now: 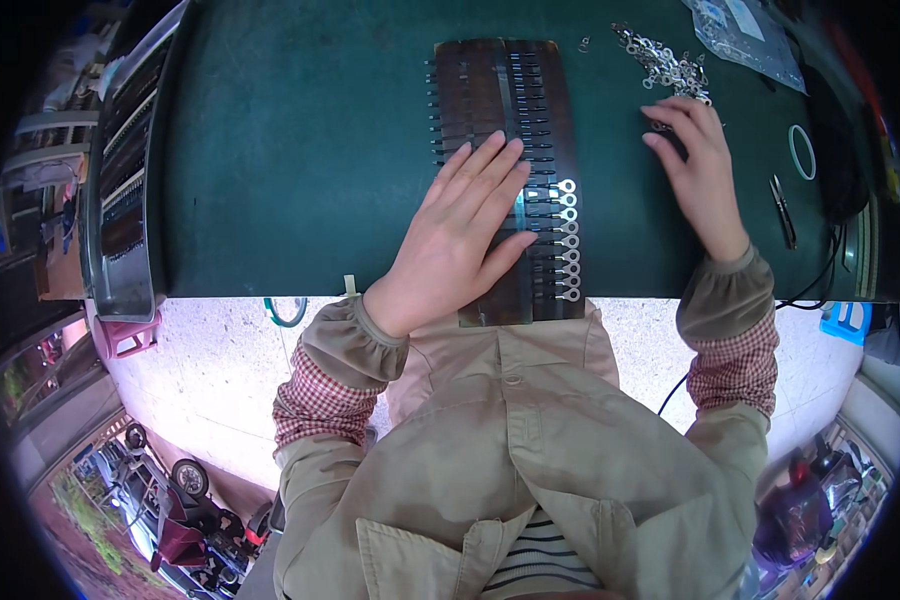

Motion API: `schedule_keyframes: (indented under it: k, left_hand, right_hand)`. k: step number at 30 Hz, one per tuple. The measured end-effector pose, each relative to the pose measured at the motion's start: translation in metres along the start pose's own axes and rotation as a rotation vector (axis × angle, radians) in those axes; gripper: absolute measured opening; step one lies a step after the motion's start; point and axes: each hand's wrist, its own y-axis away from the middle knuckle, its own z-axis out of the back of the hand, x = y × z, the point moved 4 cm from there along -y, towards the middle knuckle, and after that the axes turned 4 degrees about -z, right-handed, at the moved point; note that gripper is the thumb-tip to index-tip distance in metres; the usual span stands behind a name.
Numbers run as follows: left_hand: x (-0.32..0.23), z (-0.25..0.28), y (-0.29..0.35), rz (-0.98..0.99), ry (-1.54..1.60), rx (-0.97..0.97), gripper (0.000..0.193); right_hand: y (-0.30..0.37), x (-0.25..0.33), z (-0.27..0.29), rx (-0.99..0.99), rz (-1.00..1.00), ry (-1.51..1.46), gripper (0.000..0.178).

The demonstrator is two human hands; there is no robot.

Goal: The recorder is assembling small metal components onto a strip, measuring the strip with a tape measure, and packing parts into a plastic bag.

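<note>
My left hand [460, 225] lies flat, fingers stretched, across a long dark brown board [470, 90] that juts over the table's near edge. Thin black-sleeved pins [525, 95] run in a row up the board. Along its lower right side, several silver ring terminals [571, 241] sit on the pin ends. To the right, my right hand [698, 160] hovers by a loose pile of ring terminals [670, 65]. Its thumb and forefinger are curved and apart, with one small ring terminal [659, 126] showing between them; whether they touch it is unclear.
A stray terminal [584, 44] lies beside the board. Farther right are a clear plastic bag [745, 40], a pale green ring [802, 152] and small black-handled snips [783, 212]. A metal tray [130, 200] of dark strips borders the green table [300, 150] on the left.
</note>
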Motion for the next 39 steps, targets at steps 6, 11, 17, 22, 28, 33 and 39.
schedule_keyframes:
  k: [6,11,17,22,28,33,39]
  left_hand:
    - [-0.001,0.001,0.001,-0.008,0.008,-0.019,0.060]
    - [-0.008,0.004,0.006,-0.006,-0.006,0.019,0.055]
    - [-0.007,0.004,0.006,-0.031,-0.017,0.018,0.049]
    - [-0.008,0.001,0.007,-0.012,-0.004,0.006,0.048]
    - [-0.007,0.001,0.005,-0.016,0.024,-0.025,0.045]
    - [-0.003,0.003,0.003,-0.046,0.033,-0.043,0.042]
    - [-0.002,0.004,0.003,-0.016,0.060,-0.066,0.041]
  right_hand:
    - [-0.008,-0.028,-0.017,0.253,-0.237,-0.196,0.011]
    - [-0.007,-0.006,-0.008,0.149,-0.147,-0.220,0.014]
    - [0.004,-0.024,0.002,0.161,-0.312,-0.135,0.016]
    - [0.008,-0.012,-0.002,0.192,-0.246,-0.164,0.017]
    - [-0.002,0.009,-0.016,0.275,-0.041,-0.256,0.010]
    - [-0.010,0.022,-0.014,0.200,0.194,-0.128,0.012]
    - [-0.005,0.032,-0.020,0.296,0.175,-0.273,0.015]
